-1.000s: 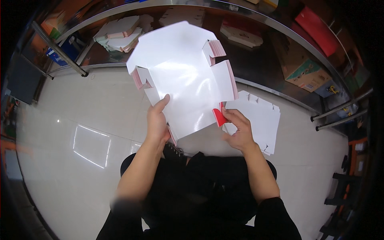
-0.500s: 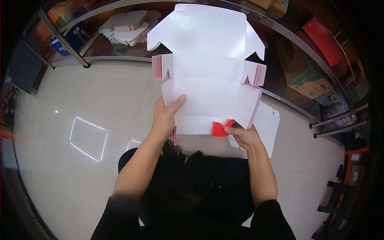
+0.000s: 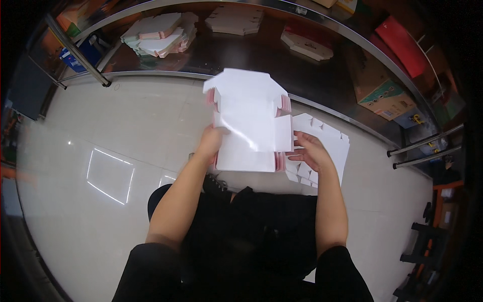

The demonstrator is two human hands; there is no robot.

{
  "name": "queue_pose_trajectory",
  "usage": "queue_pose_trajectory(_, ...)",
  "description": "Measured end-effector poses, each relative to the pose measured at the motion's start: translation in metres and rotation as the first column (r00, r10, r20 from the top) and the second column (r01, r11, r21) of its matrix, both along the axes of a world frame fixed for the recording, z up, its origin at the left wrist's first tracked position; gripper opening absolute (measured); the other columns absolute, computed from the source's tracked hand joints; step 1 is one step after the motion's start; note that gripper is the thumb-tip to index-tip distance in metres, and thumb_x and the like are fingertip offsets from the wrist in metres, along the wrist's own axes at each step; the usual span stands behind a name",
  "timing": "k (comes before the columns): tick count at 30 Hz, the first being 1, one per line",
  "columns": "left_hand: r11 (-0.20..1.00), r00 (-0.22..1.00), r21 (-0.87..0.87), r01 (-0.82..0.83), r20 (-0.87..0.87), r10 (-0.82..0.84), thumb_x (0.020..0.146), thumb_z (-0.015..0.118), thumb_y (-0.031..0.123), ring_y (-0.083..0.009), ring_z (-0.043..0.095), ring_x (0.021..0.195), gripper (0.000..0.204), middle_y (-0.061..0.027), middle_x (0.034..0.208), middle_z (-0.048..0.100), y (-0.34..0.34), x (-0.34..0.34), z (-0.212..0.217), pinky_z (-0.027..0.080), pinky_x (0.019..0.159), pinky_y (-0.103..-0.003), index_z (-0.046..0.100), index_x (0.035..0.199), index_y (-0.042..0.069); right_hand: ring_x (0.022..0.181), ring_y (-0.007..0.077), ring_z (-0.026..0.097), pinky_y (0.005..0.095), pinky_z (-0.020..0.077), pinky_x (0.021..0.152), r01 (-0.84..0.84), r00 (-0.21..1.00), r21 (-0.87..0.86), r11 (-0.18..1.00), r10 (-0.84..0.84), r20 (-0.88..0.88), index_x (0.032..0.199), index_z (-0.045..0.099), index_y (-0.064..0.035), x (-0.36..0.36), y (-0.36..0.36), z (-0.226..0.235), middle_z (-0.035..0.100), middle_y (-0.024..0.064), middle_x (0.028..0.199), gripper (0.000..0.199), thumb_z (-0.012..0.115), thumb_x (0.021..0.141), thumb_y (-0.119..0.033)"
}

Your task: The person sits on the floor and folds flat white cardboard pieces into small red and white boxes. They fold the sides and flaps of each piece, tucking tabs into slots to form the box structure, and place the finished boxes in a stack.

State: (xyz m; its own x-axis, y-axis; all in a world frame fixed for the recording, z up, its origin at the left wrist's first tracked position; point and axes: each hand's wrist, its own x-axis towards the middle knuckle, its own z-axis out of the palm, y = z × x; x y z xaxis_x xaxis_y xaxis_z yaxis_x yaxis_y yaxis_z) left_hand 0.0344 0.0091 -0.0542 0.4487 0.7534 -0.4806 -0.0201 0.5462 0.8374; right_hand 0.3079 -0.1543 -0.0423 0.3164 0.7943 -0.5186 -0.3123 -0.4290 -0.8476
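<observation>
A white die-cut cardboard box blank point(image 3: 249, 118) with pink-red edges is held in front of me, partly folded, its side flaps turned in. My left hand point(image 3: 211, 142) grips its left edge near the bottom. My right hand point(image 3: 311, 151) is beside its right edge, fingers spread and touching the folded flap. Under my right hand, a stack of flat white box blanks point(image 3: 327, 143) lies on the floor. My dark-clothed legs fill the lower middle of the view.
The floor point(image 3: 115, 131) is glossy pale tile. A low metal-framed shelf point(image 3: 241, 50) ahead holds stacks of flat blanks point(image 3: 158, 32), a brown carton point(image 3: 385, 95) and a red box point(image 3: 402, 38). A black rack point(image 3: 427, 241) stands at right.
The blank was open and raised high with both hands at its lower edge; now it is lower, smaller in outline, with panels folded in. My right hand has shifted to its right side.
</observation>
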Motion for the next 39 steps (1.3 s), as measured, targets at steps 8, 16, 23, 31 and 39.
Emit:
queue_pose_trajectory(8, 0.834, 0.705, 0.181, 0.521, -0.643, -0.301, 0.081, 0.067, 0.022, -0.029, 0.069, 0.102, 0.048, -0.0233, 0.109, 0.069, 0.012, 0.012, -0.111, 0.055, 0.089, -0.04, 0.062, 0.117, -0.01, 0.094, 0.0343, 0.072, 0.0386, 0.0568, 0.086, -0.09, 0.526, -0.332, 0.939, 0.328, 0.785, 0.114, 0.072, -0.0025, 0.002, 0.022, -0.082, 0.073, 0.0222, 0.098, 0.048, 0.08, 0.07, -0.017)
queue_pose_trajectory(16, 0.622, 0.306, 0.019, 0.783, -0.882, -0.359, 0.072, 0.081, 0.034, -0.0354, 0.074, 0.083, 0.052, -0.0225, 0.093, 0.073, 0.017, 0.005, -0.094, 0.059, 0.078, -0.041, 0.071, 0.105, -0.004, 0.095, 0.0338, 0.071, 0.0413, 0.0574, 0.085, -0.027, 0.229, -0.493, 0.869, 0.486, 0.844, 0.112, 0.073, -0.0046, -0.009, 0.022, -0.095, 0.071, 0.0196, 0.105, 0.033, 0.074, 0.082, -0.017)
queue_pose_trajectory(23, 0.656, 0.29, 0.235, 0.717, -0.957, 0.026, 0.079, 0.074, 0.058, -0.0323, 0.07, 0.108, 0.076, -0.0178, 0.108, 0.073, 0.013, 0.004, 0.002, 0.053, 0.095, -0.043, 0.065, 0.125, 0.0, 0.094, 0.0381, 0.069, 0.0476, 0.0558, 0.08, 0.008, 0.006, -0.266, 0.964, 0.266, 0.964, 0.106, 0.067, -0.004, -0.021, 0.029, -0.05, 0.067, 0.0185, 0.101, 0.02, 0.064, 0.087, -0.009)
queue_pose_trajectory(31, 0.686, 0.446, 0.35, 0.637, -0.894, 0.042, 0.08, 0.073, 0.059, -0.0311, 0.07, 0.106, 0.078, -0.0169, 0.111, 0.074, 0.016, -0.026, 0.031, 0.054, 0.093, -0.042, 0.064, 0.131, 0.0, 0.094, 0.0372, 0.069, 0.0508, 0.0548, 0.081, 0.026, 0.041, -0.399, 0.917, 0.398, 0.917, 0.107, 0.067, -0.0047, -0.031, 0.033, -0.036, 0.067, 0.0169, 0.102, 0.022, 0.067, 0.087, -0.013)
queue_pose_trajectory(39, 0.671, 0.465, 0.322, 0.668, -0.884, -0.039, 0.08, 0.071, 0.061, -0.0309, 0.067, 0.112, 0.073, -0.0159, 0.119, 0.07, 0.017, -0.015, 0.033, 0.053, 0.093, -0.043, 0.067, 0.127, 0.005, 0.102, 0.0413, 0.065, 0.0477, 0.0532, 0.09, -0.381, 0.179, -0.219, 0.898, 0.304, 0.936, 0.118, 0.066, 0.0037, -0.123, 0.027, -0.084, 0.066, 0.0265, 0.108, 0.059, 0.074, 0.087, -0.045)
